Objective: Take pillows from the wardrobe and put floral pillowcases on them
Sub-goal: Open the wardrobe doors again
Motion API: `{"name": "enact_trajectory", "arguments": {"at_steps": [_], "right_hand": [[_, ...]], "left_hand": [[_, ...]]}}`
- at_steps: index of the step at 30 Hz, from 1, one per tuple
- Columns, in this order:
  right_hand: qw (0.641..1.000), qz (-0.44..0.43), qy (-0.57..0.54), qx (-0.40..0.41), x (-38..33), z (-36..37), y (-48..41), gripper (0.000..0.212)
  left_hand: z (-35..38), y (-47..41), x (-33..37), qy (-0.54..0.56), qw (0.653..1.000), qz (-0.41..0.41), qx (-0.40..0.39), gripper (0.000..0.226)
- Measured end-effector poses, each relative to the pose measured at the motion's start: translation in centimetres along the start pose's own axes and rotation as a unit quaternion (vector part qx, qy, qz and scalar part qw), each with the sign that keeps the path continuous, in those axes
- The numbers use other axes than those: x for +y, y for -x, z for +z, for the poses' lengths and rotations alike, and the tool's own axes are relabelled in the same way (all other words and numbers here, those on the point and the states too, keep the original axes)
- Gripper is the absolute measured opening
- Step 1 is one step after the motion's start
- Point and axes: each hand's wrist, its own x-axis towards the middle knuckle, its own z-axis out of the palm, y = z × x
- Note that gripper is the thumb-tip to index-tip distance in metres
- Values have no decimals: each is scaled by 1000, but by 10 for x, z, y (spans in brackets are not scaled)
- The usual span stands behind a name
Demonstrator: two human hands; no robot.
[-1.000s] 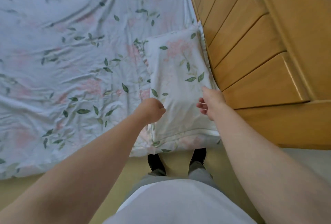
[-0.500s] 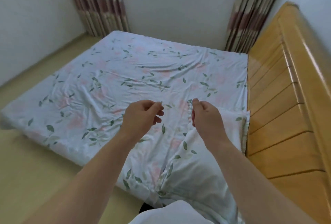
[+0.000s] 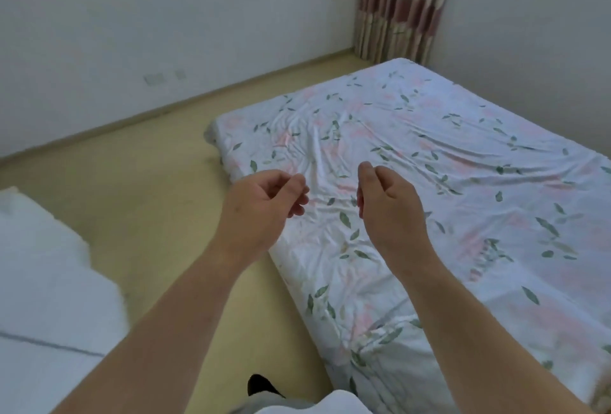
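Note:
My left hand [image 3: 261, 207] hovers over the near corner of the bed, fingers loosely curled and holding nothing. My right hand [image 3: 386, 205] hangs beside it above the bed, also loosely curled and empty. The bed [image 3: 463, 182] is covered by a white sheet with green leaves and pink flowers. No pillow or loose pillowcase shows in the head view. The wardrobe is out of sight.
A white blurred object [image 3: 43, 281] fills the lower left corner. Pale yellow floor [image 3: 139, 202] runs between it and the bed. White walls stand behind, with a striped curtain [image 3: 396, 3] at the back and a window ledge at the upper right.
My hands let go of the floral-cased pillow by the wooden headboard. The view swung up and to the left, so pillow and headboard have left the frame; both hands are lifted and empty.

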Motion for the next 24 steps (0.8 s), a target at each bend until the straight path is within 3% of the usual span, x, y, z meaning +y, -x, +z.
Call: {"name": "enact_trajectory", "arguments": {"at_steps": [15, 24], "right_hand": [[979, -75, -6, -189, -91, 270, -47, 53], [913, -167, -44, -371, -156, 421, -33, 53]], "left_hand": [[-226, -58, -65, -59, 977, -20, 205, 24], [-346, -35, -84, -88, 909, -84, 399, 22]]}}
